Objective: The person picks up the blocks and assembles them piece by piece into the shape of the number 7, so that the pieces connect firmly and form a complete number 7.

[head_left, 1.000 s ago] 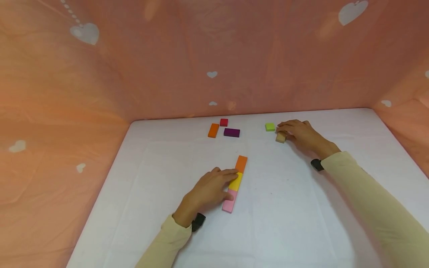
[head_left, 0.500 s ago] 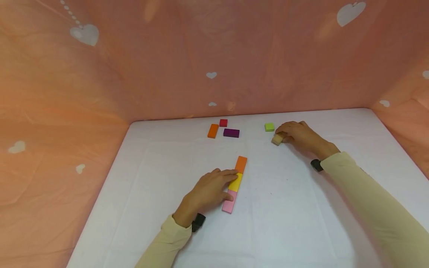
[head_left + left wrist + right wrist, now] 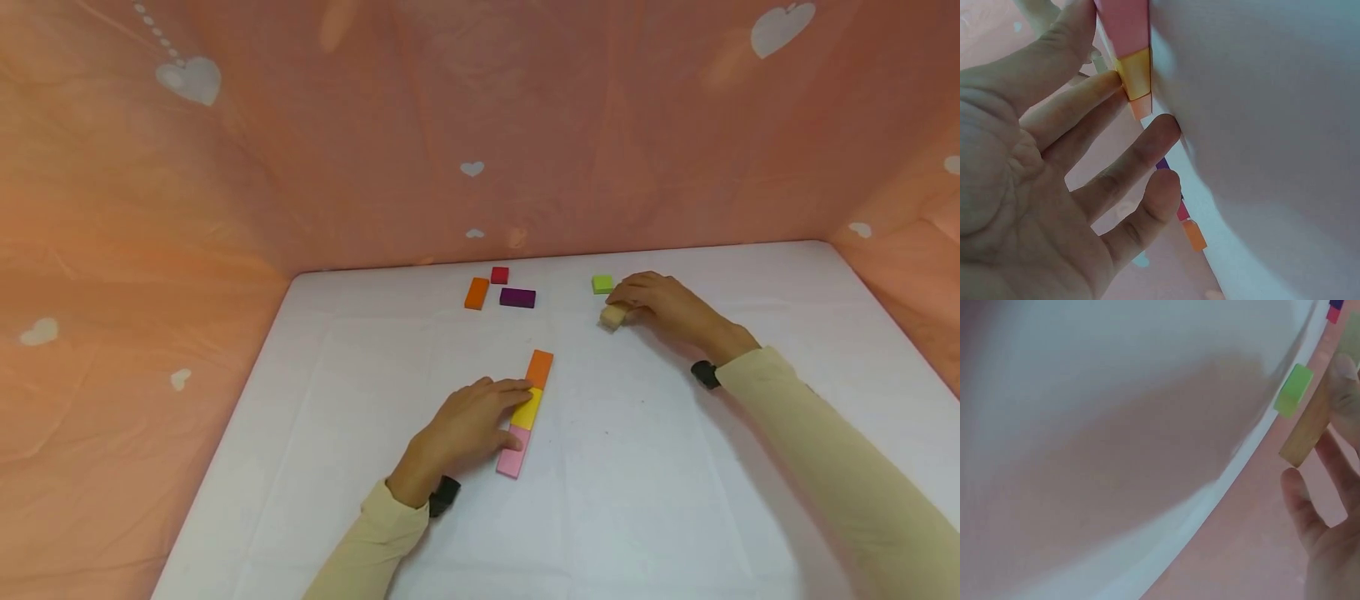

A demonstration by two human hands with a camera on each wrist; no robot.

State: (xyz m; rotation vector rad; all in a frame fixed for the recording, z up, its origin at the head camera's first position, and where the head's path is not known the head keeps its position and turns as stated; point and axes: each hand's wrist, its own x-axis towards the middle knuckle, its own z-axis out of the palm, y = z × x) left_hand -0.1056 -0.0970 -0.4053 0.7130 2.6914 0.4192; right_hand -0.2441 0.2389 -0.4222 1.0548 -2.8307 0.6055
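In the head view a straight row of three flat blocks lies mid-table: orange [image 3: 540,367], yellow [image 3: 528,410] and pink [image 3: 512,460], end to end. My left hand [image 3: 467,422] rests along the left side of this row, fingertips on the yellow block and thumb over the pink one. Its fingers are spread and fairly straight in the left wrist view. Farther back on the right, my right hand [image 3: 666,310] pinches a plain wooden block [image 3: 613,316] between thumb and fingers. The right wrist view shows the long wooden block [image 3: 1307,439] raised near a lime green block [image 3: 1295,389].
Three more blocks lie near the back edge: an orange one [image 3: 476,293], a red one [image 3: 499,275] and a purple one [image 3: 517,297]. The white table [image 3: 637,500] is enclosed by pinkish-orange cloth [image 3: 360,150] with hearts.
My right hand has moved slightly left and toward the front with the wooden block, which has turned somewhat. The left hand and the row have stayed in place.
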